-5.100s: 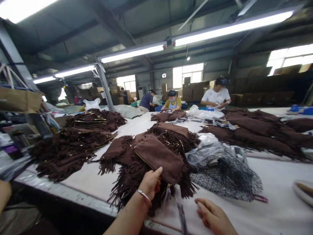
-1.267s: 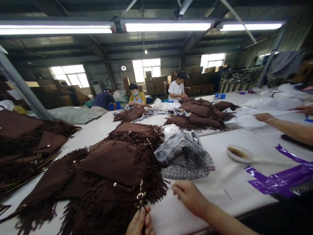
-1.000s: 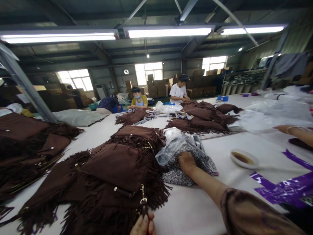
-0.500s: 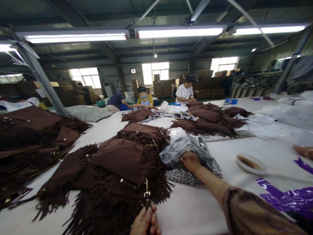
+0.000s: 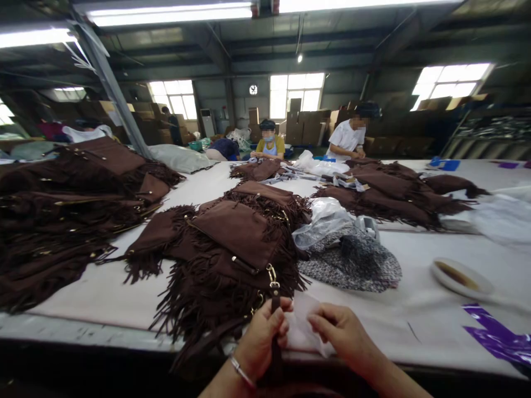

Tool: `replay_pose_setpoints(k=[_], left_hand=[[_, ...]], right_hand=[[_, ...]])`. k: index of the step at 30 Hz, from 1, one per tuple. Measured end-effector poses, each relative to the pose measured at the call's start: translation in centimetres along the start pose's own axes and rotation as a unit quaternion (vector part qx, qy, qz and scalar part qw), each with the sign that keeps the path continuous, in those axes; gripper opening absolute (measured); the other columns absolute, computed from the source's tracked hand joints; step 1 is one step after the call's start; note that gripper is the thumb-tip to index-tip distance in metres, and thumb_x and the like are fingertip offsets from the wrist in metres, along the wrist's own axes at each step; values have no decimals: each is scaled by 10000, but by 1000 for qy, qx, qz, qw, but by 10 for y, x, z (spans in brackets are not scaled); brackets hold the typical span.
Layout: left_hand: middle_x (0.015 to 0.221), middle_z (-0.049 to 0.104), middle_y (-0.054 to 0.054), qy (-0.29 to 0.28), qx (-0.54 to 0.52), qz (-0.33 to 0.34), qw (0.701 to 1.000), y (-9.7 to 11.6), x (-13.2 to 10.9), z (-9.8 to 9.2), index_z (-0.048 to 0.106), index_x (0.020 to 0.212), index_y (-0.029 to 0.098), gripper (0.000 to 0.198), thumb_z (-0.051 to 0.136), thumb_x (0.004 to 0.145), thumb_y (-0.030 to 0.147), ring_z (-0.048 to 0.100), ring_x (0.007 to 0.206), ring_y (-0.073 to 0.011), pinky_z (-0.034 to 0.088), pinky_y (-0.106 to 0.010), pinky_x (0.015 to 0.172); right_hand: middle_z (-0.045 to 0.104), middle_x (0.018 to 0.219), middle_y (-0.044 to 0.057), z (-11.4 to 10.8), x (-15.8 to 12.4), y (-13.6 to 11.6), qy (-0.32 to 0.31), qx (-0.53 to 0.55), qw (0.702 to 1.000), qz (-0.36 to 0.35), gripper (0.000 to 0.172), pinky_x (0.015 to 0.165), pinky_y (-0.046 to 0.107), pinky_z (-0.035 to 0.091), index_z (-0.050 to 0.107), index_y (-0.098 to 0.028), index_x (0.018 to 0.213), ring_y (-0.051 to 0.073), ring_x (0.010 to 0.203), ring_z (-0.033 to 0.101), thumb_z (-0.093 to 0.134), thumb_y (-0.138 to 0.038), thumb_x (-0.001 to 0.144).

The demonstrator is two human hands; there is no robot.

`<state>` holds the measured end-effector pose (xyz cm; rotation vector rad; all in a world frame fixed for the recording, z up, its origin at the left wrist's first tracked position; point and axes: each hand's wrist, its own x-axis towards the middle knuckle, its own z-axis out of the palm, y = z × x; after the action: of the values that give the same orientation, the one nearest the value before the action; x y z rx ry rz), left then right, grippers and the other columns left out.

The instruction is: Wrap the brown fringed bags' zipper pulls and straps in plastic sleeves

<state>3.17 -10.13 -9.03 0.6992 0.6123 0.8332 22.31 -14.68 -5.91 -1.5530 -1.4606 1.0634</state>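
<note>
Brown strap (image 5: 276, 301) is in the left hand (image 5: 262, 336), at the near edge of the white surface (image 5: 199, 187). Its upper end carries a gold clasp (image 5: 272, 276), which lies over the front of a brown fringed bag (image 5: 234, 229); if it is hooked to the bag, I cannot tell. Below the hand, the strap runs down and is lost in darkness. The grip of the left hand is closed around the strap, with the fingertips curled. The right hand (image 5: 342, 331) pinches a thin whitish sheet (image 5: 302, 326) between thumb and fingers; partly hidden, this sheet comes also against the left fingers, but whether they hold it is unclear.

Behind, a clear plastic bag (image 5: 326, 218) covers part of a grey patterned cloth (image 5: 352, 262). Purple plastic (image 5: 493, 340) is cut off by the right border. On the flap, a small metal piece (image 5: 235, 259) is too small for reading any mark, and the far wall clock (image 5: 253, 89) is likewise illegible.
</note>
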Motion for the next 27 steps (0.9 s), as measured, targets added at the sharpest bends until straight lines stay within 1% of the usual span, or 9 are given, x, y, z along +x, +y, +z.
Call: replay_pose_setpoints(k=[2,6,10,12,15,18,20,23,27], left_hand=[[616,459,52,-7,29,2,1000,1,-2,2,581,983,143,495,778,665,467,350,502,-54,249,-200,463],[544,454,63,56,129,2,990,5,-6,1,539,753,155,368,794,639,395,349,452,-57,245,-213,441],[542,455,70,72,144,3,987,5,-9,0,532,737,164,357,775,644,409,352,448,-59,273,-210,450],[547,472,64,71,148,-17,986,6,-13,-1,539,760,169,361,727,688,469,376,452,-67,299,-213,464],[576,544,23,41,160,-73,984,13,-24,-4,583,814,161,417,586,774,576,463,492,-100,349,-230,508],[652,595,-6,12,184,-103,977,27,-34,-6,643,800,131,404,684,713,523,507,577,-111,370,-229,565],[670,588,2,19,178,-91,980,37,-35,-6,666,798,118,380,769,650,452,490,591,-100,363,-218,570],[654,561,12,36,135,-56,989,49,-29,-1,684,884,112,408,789,645,426,484,571,-92,363,-217,545],[707,586,-14,52,132,1,990,51,-17,13,700,872,104,362,807,630,352,532,609,-111,423,-233,548]], right_hand=[[504,543,-21,15,-4,-4,-10,19,1000,17,352,551,238,355,573,-156,616,124,555,470,541,-425,841],[511,606,-22,23,6,-6,-33,39,999,2,352,557,236,358,608,-152,727,127,590,464,523,-475,842],[437,558,-39,23,18,-11,-45,22,999,-19,402,546,240,330,557,-165,624,123,570,424,496,-491,851],[423,560,-41,24,21,-14,-16,3,1000,-20,390,553,241,325,528,-171,584,122,576,416,534,-476,826],[405,563,-43,22,17,-13,29,-36,999,-28,393,554,241,319,464,-183,536,121,582,402,580,-464,785],[414,546,-45,19,6,-8,41,-75,996,-3,369,548,241,315,452,-190,534,122,569,406,605,-443,757],[450,549,-42,18,-5,-4,29,-100,994,12,330,557,241,324,481,-190,549,126,572,428,619,-415,747],[509,574,-32,21,-20,-1,0,-126,992,12,281,581,242,342,517,-189,567,133,593,463,629,-376,746],[535,589,-24,29,-31,-4,-17,-132,991,25,266,584,245,353,532,-190,577,139,600,483,610,-372,755]])
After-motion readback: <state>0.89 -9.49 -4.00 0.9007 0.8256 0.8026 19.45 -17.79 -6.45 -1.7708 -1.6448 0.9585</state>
